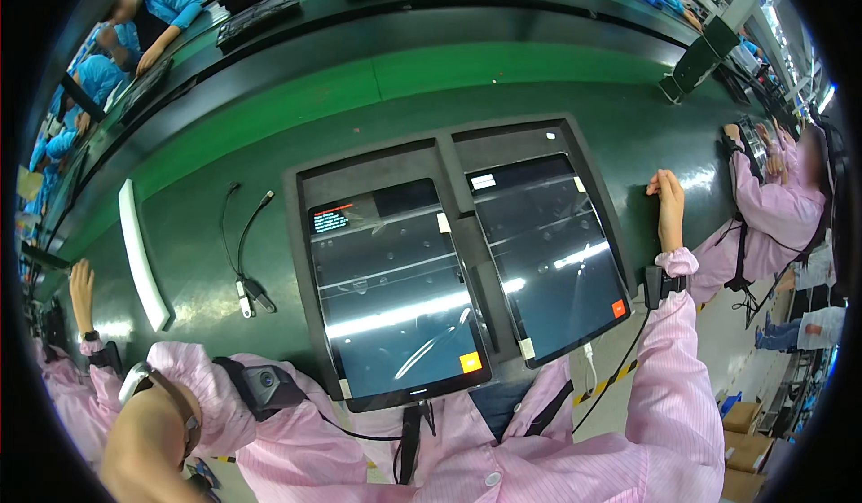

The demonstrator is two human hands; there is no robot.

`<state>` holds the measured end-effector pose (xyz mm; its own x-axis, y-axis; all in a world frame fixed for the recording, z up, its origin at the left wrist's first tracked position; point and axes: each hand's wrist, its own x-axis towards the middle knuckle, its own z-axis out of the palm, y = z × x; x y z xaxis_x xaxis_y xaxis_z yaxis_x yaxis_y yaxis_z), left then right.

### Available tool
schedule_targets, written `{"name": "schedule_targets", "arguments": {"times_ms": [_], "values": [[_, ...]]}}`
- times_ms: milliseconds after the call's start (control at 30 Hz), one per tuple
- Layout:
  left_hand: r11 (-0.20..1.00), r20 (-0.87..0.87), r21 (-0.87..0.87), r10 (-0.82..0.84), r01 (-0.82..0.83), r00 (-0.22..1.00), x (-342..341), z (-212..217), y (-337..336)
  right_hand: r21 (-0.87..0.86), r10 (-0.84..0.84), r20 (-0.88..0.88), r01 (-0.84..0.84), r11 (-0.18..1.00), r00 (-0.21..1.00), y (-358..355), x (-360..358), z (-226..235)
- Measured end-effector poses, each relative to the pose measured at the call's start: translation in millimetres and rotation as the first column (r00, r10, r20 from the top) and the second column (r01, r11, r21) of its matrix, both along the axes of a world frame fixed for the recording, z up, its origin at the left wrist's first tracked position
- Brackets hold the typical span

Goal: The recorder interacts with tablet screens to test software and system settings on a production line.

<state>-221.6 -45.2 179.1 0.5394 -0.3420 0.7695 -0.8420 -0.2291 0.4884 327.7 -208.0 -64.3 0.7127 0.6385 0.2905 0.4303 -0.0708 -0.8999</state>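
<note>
— So how far along are the two dark glossy tablets?
— Both sit in the dark grey tray [301,234] on the green worktop [404,77]; left tablet [395,297] shows a lit screen corner, right tablet [548,252] stays dark, neither held.
— Hands?
— Right hand [669,207] rests loosely curled right of the tray, empty. Left hand: out of view, elbow raised.

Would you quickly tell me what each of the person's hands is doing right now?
Left hand: raised near the camera, fingers out of view; cannot tell.
Right hand: loosely curled, resting on the dark green table, holding nothing.
</note>
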Motion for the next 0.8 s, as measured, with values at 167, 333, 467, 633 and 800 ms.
{"name": "schedule_targets", "arguments": {"times_ms": [167, 333, 467, 633, 800], "values": [[0.829, -0.144, 0.119, 0.558, -0.546, 0.817, 23.3, -26.6, -18.3, 0.047, -0.003, -0.034, 0.005, 0.999, 0.999, -8.3, 6.0, -4.8], [0.783, -0.031, 0.435, 0.507, -0.445, 0.861, 46.1, -4.4, 29.4, 0.025, 0.021, -0.012, -0.021, 0.999, 1.000, -2.5, 4.5, -8.1], [0.769, 0.027, 0.413, 0.525, -0.488, 0.851, 40.7, 4.8, 26.6, 0.037, 0.007, -0.020, -0.006, 0.999, 1.000, -3.8, 5.7, -7.3], [0.750, 0.094, 0.391, 0.545, -0.534, 0.833, 37.3, 13.4, 22.4, 0.042, 0.021, -0.016, -0.020, 0.999, 1.000, -3.6, 7.2, -8.3], [0.764, 0.162, 0.345, 0.524, -0.546, 0.836, 36.0, 15.8, 24.5, 0.007, 0.016, 0.018, -0.016, 1.000, 1.000, -10.3, 6.2, -4.7]]}}
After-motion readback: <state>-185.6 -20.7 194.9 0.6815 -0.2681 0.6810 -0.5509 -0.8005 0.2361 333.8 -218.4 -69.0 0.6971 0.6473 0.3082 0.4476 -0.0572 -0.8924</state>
